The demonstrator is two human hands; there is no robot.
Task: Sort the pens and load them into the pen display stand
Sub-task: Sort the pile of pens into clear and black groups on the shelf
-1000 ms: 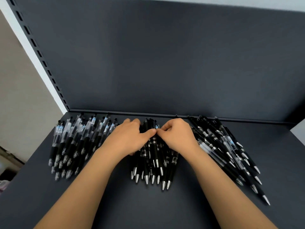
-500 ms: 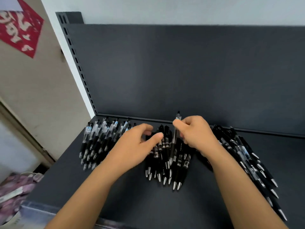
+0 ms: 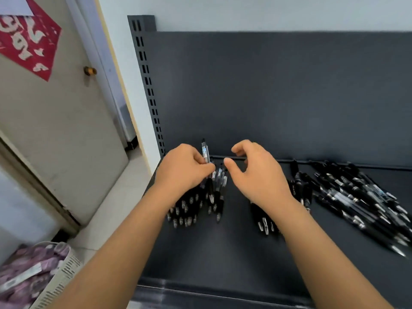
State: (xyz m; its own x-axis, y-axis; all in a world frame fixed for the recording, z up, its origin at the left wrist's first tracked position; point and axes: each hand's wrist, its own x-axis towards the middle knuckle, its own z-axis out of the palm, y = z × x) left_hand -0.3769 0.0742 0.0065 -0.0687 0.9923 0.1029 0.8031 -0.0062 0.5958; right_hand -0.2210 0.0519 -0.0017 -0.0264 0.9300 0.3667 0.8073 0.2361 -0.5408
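Three groups of black pens lie on a dark grey shelf (image 3: 223, 259). My left hand (image 3: 184, 169) pinches a clear-barrelled pen (image 3: 205, 151) that stands nearly upright above the left pile (image 3: 196, 204). My right hand (image 3: 256, 172) hovers just right of it, fingers loosely curled and holding nothing. It covers much of the middle pile (image 3: 298, 188). A larger, looser pile (image 3: 361, 197) spreads out at the right. No separate pen display stand is visible.
The shelf's dark back panel (image 3: 278, 97) rises behind the pens, with a slotted upright (image 3: 148, 85) at its left. Left of the shelf are a door (image 3: 55, 121) with a red paper and tiled floor. A white basket (image 3: 44, 279) holding purple packets sits at bottom left.
The view has swung left. The pen that my right hand lifted from the middle pile is now in my left hand, over the left pile. My right hand has let go.
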